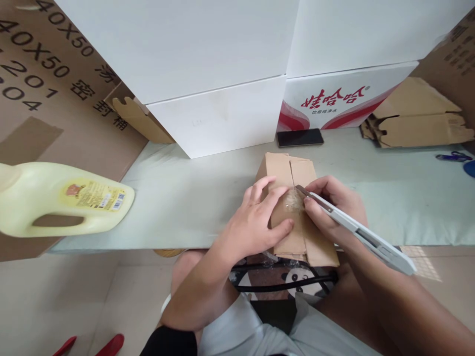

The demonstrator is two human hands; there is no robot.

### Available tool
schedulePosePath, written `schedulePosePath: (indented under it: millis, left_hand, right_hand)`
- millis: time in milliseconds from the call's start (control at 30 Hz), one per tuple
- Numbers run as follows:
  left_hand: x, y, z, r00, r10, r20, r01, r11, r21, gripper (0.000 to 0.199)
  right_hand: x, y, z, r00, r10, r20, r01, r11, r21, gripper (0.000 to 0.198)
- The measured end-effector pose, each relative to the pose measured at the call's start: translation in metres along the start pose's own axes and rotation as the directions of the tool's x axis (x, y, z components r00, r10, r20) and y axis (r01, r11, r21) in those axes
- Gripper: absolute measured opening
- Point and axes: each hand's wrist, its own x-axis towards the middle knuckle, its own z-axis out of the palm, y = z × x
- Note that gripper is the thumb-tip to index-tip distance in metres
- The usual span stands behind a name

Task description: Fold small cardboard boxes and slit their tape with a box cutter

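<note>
A small brown cardboard box (pixel 297 232) rests at the front edge of the table, its two top flaps meeting along a lengthwise seam. A crumpled patch of clear tape (pixel 294 200) covers part of that seam. My left hand (pixel 256 215) lies on the box's left side with its fingers spread. In my right hand (pixel 334 202) is a white utility knife (pixel 356 227), its blade out. The blade's tip is at the seam, just above the tape patch.
A black phone (pixel 300 138) lies behind the box, before white cartons (pixel 218 123). Flattened cardboard (pixel 419 118) and blue-handled scissors (pixel 453 156) are on the right. A pale yellow jug (pixel 67 198) is at the left, by a large brown carton (pixel 67 118). The table's front edge (pixel 148 248) is close.
</note>
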Motion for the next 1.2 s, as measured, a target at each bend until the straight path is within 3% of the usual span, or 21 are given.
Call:
schedulePosePath:
  millis: [200, 1200]
  left_hand:
    - [0.002, -0.003, 0.003, 0.995, -0.096, 0.018, 0.097, 0.992, -0.079, 0.077]
    - [0.010, -0.010, 0.001, 0.997, -0.071, 0.031, 0.073, 0.993, -0.094, 0.080]
  right_hand:
    - [-0.001, 0.005, -0.002, 1.000, 0.002, 0.024, -0.002, 1.000, -0.010, 0.008]
    - [0.002, 0.004, -0.002, 0.998, -0.033, 0.053, 0.029, 0.997, 0.065, 0.002]
